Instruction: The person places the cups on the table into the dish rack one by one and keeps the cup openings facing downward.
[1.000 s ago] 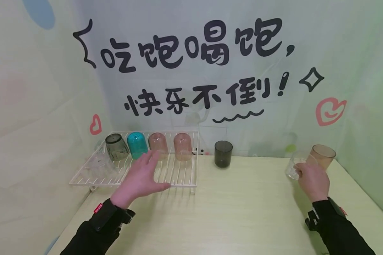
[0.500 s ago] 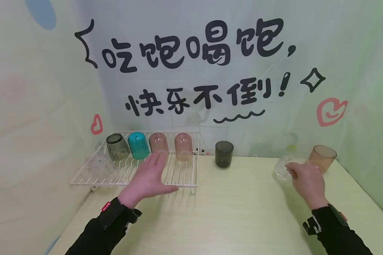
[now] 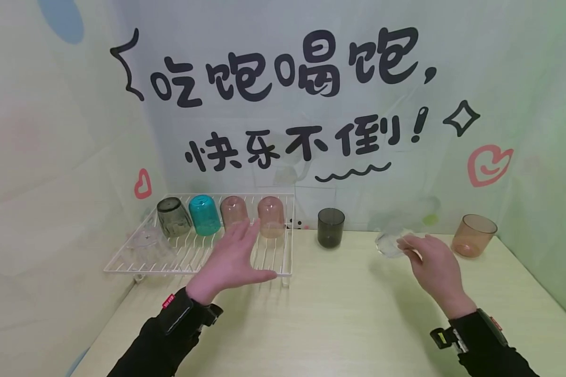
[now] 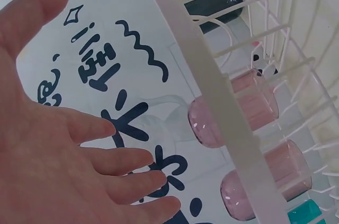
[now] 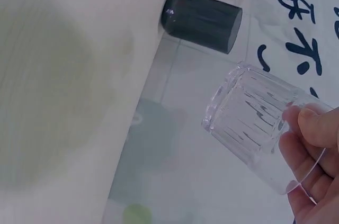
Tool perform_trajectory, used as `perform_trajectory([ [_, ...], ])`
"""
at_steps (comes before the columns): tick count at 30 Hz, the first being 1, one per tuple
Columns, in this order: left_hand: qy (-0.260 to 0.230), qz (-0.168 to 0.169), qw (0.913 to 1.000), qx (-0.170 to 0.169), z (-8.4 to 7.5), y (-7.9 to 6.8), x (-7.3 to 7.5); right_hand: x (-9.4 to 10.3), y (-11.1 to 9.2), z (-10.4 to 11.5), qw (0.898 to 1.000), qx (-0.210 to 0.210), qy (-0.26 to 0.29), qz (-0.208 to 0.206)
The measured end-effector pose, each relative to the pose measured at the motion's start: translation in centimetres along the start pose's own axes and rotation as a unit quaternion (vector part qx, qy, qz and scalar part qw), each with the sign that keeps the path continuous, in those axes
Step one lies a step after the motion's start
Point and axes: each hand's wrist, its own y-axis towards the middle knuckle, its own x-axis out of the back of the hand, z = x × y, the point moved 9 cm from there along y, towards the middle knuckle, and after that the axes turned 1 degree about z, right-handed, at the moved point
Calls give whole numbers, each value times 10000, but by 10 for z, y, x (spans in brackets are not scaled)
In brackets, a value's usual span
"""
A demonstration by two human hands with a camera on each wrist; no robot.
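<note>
My right hand [image 3: 436, 272] pinches a clear, ribbed drinking glass [image 5: 249, 113] by its rim end, held above the table. In the right wrist view the thick base points away from the fingers. Over the front of a white wire rack [image 3: 292, 251], my left hand [image 3: 233, 256] is spread, thumb out to the right, holding nothing. Standing upside down on the rack are two pink glasses [image 3: 271, 217], a teal glass [image 3: 205, 215], a grey glass [image 3: 173, 217] and a clear glass [image 3: 150, 246]. The left hand partly covers the rack's wires.
A dark grey glass [image 3: 330, 228] stands upright on the pale wooden table [image 3: 339, 314], right of the rack. Farther right, near the table's back corner, is an amber glass [image 3: 474, 235]. A printed cloth [image 3: 358, 193] hangs behind the table.
My right hand has carried the clear glass left, away from the amber glass. The left hand has drifted right along the front of the rack, still spread.
</note>
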Motion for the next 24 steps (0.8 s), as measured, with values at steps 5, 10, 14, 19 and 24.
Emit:
perform_trajectory([
  [5, -186, 86, 9998, 42, -6, 3, -3, 0, 6, 16, 9997, 53, 242, -13],
  [10, -314, -1, 9995, -38, -12, 6, -4, 3, 11, 29, 9984, 0, 553, -71],
  [14, -504, -129, 9986, -112, -17, 8, -3, 4, 15, 40, 9969, -22, 786, -75],
  [19, -747, -118, 9970, -132, -24, 11, -4, 5, 19, 54, 9939, 61, 1084, -166],
  [24, -820, -101, 9964, -194, -31, 14, -5, 5, 23, 63, 9908, 77, 1320, -304],
])
